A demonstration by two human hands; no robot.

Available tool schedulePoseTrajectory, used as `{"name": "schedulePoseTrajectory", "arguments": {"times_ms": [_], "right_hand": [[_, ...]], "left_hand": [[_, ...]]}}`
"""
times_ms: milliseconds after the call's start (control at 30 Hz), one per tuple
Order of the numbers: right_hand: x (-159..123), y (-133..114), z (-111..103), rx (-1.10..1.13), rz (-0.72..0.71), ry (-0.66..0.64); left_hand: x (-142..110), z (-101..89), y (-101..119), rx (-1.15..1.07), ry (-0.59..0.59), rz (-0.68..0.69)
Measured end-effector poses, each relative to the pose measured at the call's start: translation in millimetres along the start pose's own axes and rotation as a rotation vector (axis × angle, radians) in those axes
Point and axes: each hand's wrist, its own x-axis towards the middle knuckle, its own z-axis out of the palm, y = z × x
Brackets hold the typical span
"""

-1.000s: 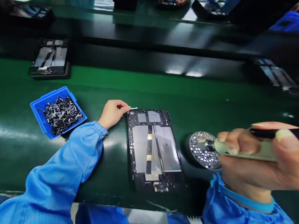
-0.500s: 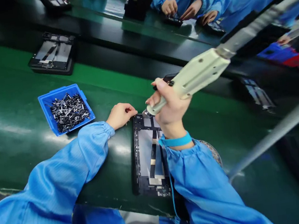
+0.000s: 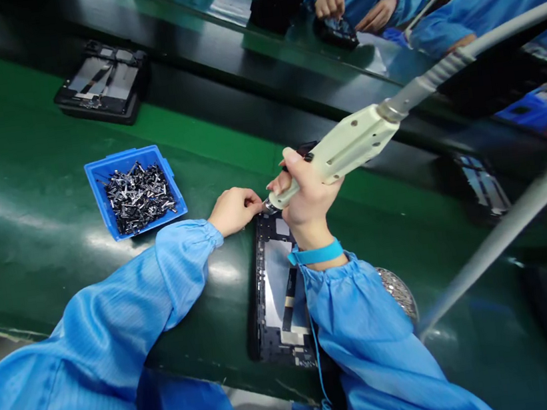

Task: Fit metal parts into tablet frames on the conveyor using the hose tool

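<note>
My right hand [image 3: 305, 197] grips a cream electric screwdriver [image 3: 347, 148] clamped, bit at the top of the black tablet frame [image 3: 268, 259] at lower centre; my left hand [image 3: 234, 211] curls alongside, closure unclear; screw-driving seems underway, needing steady pressure.

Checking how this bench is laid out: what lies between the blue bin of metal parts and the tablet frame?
In the head view, the person's left hand and blue sleeve cuff lie between the blue bin and the tablet frame, on the green bench.
</note>
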Motion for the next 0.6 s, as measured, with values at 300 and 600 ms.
{"name": "schedulePoseTrajectory", "arguments": {"times_ms": [300, 600], "right_hand": [[-3, 0, 4, 0.064, 0.01, 0.032], [-27, -73, -45, 0.225, 0.052, -0.034]], "left_hand": [[-2, -1.2, 0, 0.021, 0.0, 0.009], [-19, -17.9, 10, 0.236, 0.106, 0.14]]}}
